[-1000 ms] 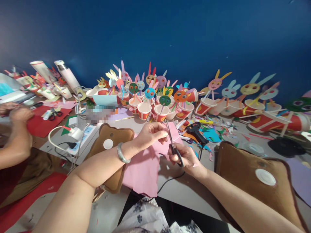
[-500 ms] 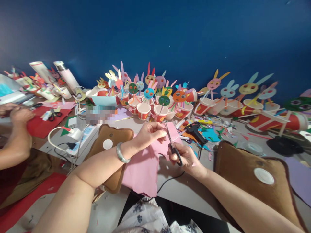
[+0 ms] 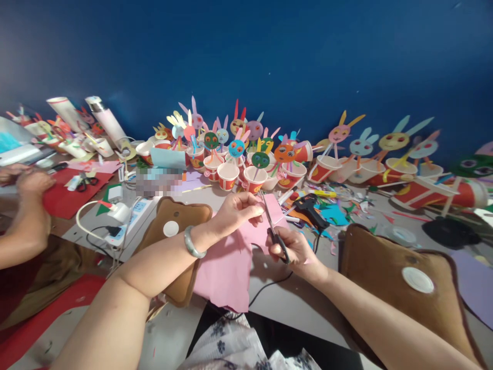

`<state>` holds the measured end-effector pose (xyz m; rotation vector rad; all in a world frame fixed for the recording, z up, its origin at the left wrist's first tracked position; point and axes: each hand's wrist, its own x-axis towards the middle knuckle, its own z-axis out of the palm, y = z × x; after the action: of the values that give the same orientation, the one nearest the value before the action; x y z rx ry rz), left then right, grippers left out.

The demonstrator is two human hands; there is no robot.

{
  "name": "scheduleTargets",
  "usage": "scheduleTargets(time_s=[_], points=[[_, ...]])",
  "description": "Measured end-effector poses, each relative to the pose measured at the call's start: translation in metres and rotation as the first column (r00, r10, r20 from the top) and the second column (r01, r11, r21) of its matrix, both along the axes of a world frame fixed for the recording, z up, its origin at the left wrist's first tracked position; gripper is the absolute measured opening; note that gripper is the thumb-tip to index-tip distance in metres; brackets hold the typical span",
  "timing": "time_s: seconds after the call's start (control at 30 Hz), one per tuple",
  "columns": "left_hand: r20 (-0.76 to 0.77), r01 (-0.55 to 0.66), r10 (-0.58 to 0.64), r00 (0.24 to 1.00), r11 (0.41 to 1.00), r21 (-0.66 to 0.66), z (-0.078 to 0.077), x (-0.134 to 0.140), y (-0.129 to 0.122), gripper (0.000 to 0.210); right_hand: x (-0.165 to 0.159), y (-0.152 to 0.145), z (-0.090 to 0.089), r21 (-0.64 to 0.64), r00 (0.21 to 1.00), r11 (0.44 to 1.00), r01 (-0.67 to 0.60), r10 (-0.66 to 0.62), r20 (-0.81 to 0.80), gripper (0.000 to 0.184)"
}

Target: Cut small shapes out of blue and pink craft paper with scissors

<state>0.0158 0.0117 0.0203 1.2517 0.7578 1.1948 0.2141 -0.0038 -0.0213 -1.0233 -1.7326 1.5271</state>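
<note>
Black-handled scissors (image 3: 284, 251) are in my right hand (image 3: 299, 253), fingers wrapped through the handles, blades pointing up and away. Close beside the blades, my left hand (image 3: 235, 213) has its thumb and fingertips pinched together; whatever is between them is too small or hidden to make out. A bangle circles the left wrist. Beneath both hands lies pink paper (image 3: 223, 275) with a cut, uneven edge, partly covered by my left hand and forearm. A small pink scrap (image 3: 307, 261) rests against my right wrist.
Red-and-white paper cups (image 3: 228, 176) with paper rabbit faces line the wall. A black glue gun (image 3: 311, 211) lies among scraps at right. Brown cushions (image 3: 385, 277) flank my arms. A power strip (image 3: 134, 218) and another person's hand (image 3: 36, 185) are at left.
</note>
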Motion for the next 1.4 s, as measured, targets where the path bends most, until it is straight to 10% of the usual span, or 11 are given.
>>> scheduleTargets(time_s=[1.4], points=[[-0.004,0.014,-0.015,1.000,1.000,-0.020,0.0011,0.0017,-0.0005,0.018,-0.0005,-0.0003,0.0033,0.012,0.999,1.000,-0.005,0.004,0.035,0.059]])
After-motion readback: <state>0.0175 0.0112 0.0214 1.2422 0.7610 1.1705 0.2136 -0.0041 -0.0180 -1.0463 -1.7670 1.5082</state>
